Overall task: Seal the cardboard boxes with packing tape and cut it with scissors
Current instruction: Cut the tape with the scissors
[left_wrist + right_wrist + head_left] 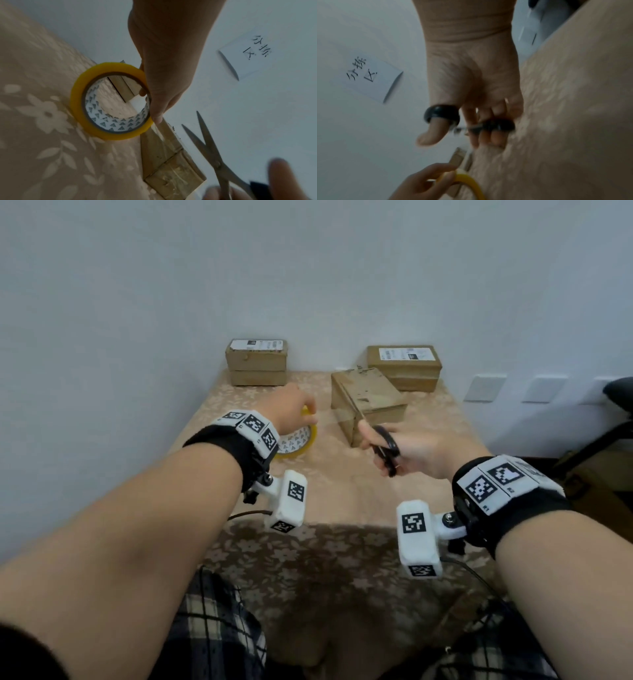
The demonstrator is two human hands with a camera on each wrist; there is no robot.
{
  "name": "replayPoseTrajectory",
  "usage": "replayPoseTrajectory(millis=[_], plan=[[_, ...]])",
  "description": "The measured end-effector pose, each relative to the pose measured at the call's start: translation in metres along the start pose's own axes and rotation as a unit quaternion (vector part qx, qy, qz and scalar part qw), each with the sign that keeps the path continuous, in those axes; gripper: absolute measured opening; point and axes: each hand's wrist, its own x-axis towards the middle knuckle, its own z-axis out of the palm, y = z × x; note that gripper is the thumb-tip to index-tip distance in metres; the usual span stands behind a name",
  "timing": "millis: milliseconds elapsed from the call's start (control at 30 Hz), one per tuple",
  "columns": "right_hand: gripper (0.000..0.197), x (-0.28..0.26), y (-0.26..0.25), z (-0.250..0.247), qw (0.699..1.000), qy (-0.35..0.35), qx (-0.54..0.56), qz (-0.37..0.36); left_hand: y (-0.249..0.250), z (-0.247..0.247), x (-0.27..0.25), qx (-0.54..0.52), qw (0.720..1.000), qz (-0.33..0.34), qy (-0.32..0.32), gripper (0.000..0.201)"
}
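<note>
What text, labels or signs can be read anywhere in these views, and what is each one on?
"分拣区", handwritten: white paper note on the wall, seen from both wrist views.
Shipping label on the back-left stacked box: print too small to read.
Shipping label on the back-right stacked box: too small to read.
Square black-and-white markers on the wristbands: coded patterns; the tiny print beside them is unreadable.
Tape roll core: triangle pattern only, no words.

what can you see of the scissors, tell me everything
The scissors have plain silvery metal blades and black loop handles. The blades are spread open in a narrow V, tips pointing toward the nearest cardboard box and the clear tape stretched from the yellow tape roll. The right hand holds them above the table, thumb through one loop and fingers through the other. Whether the blades touch the tape cannot be told.
</note>
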Motion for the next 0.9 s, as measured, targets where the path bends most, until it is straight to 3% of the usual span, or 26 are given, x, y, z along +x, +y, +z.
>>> replayPoseTrajectory(millis=[67,200,900], plan=[[0.065,-0.012,0.003,0.001,0.997,-0.060,-0.028,0.042,0.002,-0.003,-0.004,0.001,1.000,-0.006,0.002,0.032],[0.065,-0.025,0.004,0.005,0.991,-0.084,-0.036,0.102,0.005,-0.006,-0.003,0.002,1.000,-0.018,-0.013,0.033],[0.059,0.028,-0.003,0.026,0.997,0.024,0.042,0.062,0.012,0.000,0.043,0.033,0.998,-0.041,-0.033,0.031]])
